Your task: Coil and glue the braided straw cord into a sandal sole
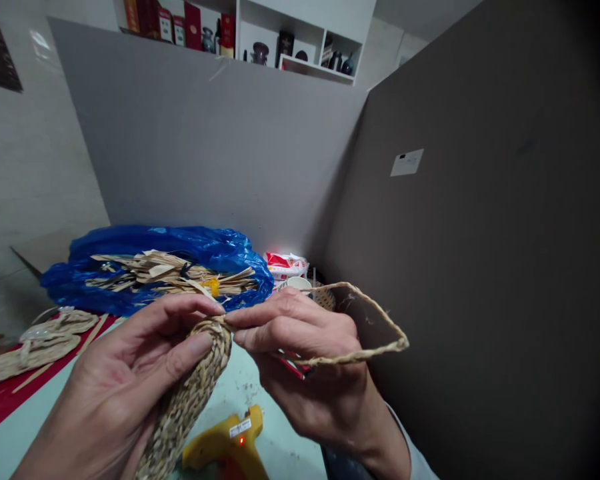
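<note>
We hold the woven straw piece (193,407) near, left of centre, left hand (120,380) pinching its rounded end; our right hand (310,340), fingertips narrowed at that edge, holds looping straw cord (397,345). Likely light, springy, frayable: grip the thick weave.

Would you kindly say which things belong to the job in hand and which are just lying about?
Job: braided straw piece, twisted straw cord; probably yellow glue gun, straw bundle.
Apparently lying about: red-and-white packet, white cup, shelved boxes.
</note>
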Tool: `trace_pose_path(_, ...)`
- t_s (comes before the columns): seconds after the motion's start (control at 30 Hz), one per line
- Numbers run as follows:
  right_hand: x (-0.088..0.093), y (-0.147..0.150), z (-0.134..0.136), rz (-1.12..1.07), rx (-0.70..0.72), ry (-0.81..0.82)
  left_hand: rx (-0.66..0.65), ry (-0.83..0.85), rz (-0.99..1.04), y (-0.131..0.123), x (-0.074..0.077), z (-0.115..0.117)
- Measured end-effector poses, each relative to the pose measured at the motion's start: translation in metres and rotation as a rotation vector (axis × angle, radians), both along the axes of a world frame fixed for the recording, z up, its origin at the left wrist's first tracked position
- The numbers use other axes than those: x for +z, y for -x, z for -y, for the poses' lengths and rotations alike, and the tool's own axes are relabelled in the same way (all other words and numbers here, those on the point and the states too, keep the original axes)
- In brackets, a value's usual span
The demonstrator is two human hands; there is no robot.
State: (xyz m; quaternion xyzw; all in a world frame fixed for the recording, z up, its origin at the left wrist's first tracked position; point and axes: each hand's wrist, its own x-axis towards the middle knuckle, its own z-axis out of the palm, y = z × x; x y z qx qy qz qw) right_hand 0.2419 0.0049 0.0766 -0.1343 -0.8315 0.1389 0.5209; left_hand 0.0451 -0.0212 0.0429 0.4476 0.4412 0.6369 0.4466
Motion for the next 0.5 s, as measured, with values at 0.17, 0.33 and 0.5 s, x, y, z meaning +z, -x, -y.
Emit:
trace_pose_path(0.17, -0.006, 0.005, -0.005, 0.021, -0.014, -0.065, 0.047, -0.006, 0.1, -0.007, 0.005, -0.005)
trace_pose_path(0.33, -0.012, 0.013, -0.009, -0.072, -0.009, 0.003, 0.125, -0.014, 0.129, -0.012, 0.013, -0.01)
trace_pose_path(0.5, -0.007, 0.017, -0.004, -0.227, -0.041, -0.07, 0.18, -0.108, 0.161, -0.007, 0.009, -0.009)
